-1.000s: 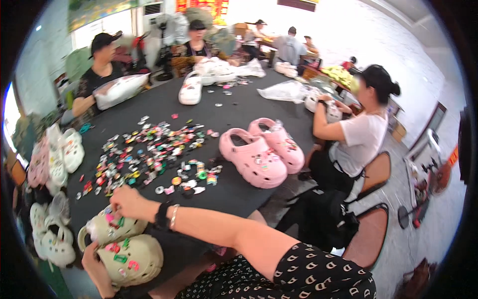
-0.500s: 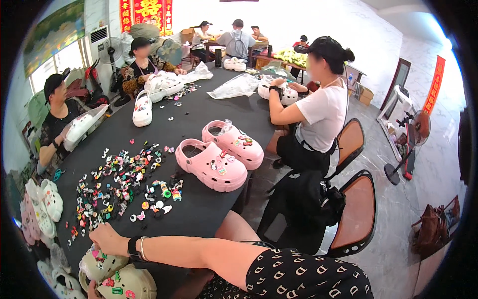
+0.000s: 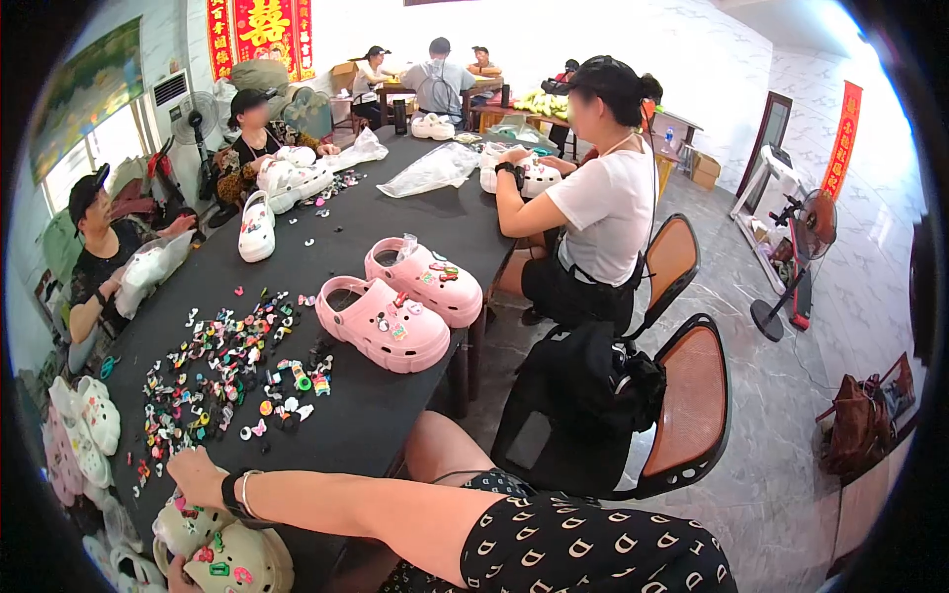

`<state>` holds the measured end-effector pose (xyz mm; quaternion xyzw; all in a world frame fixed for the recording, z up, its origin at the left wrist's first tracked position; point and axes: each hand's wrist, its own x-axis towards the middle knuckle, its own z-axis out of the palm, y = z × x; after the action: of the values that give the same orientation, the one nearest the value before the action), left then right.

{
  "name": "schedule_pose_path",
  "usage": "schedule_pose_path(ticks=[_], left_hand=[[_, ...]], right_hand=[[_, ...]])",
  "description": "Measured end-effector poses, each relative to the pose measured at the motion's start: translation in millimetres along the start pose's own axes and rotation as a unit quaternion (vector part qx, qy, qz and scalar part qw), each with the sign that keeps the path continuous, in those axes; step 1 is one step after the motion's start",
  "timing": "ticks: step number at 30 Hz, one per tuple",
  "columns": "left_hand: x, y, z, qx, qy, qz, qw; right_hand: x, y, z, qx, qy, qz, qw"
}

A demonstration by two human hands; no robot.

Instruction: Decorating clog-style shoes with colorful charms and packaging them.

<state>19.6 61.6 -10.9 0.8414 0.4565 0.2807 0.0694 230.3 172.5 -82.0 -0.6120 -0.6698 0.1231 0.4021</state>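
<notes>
Beige clogs (image 3: 265, 553) dotted with bright charms (image 3: 243, 574) sit near left at the table (image 3: 341, 272), long axes left-to-right, toes right, left hand (image 3: 180, 574) and right hand (image 3: 199, 478) at them, fingers too hidden for me to tell their grip.

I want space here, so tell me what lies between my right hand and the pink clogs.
Head view: loose charms lie on the dark tabletop between your right hand and the pink clogs.

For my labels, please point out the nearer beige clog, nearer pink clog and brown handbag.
Nearer beige clog (image 3: 257, 555): head view, on its upper.
Nearer pink clog (image 3: 388, 337): head view, on its upper.
Brown handbag (image 3: 856, 427): head view, on its body.
</notes>
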Motion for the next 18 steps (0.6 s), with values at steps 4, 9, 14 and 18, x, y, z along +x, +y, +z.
schedule_pose_path(ticks=[4, 9, 14, 18], left_hand=[[-0.2, -9.6, 2.5, -0.007, 0.021, 0.005, 1.0], [1.5, 1.1, 1.0, -0.025, 0.013, -0.001, 1.0], [-0.3, -6.9, 2.7, -0.03, 0.014, -0.012, 0.999], [-3.5, -8.8, 0.7, -0.037, 0.016, -0.036, 0.999]], right_hand=[[-8.8, -6.0, 4.0, -0.021, 0.116, -0.029, 0.993], [-1.4, -5.6, -4.7, -0.028, 0.075, -0.004, 0.997], [-1.9, -11.3, -8.1, -0.102, 0.008, -0.054, 0.993], [7.9, -5.7, -23.1, -0.034, -0.157, -0.068, 0.985]])
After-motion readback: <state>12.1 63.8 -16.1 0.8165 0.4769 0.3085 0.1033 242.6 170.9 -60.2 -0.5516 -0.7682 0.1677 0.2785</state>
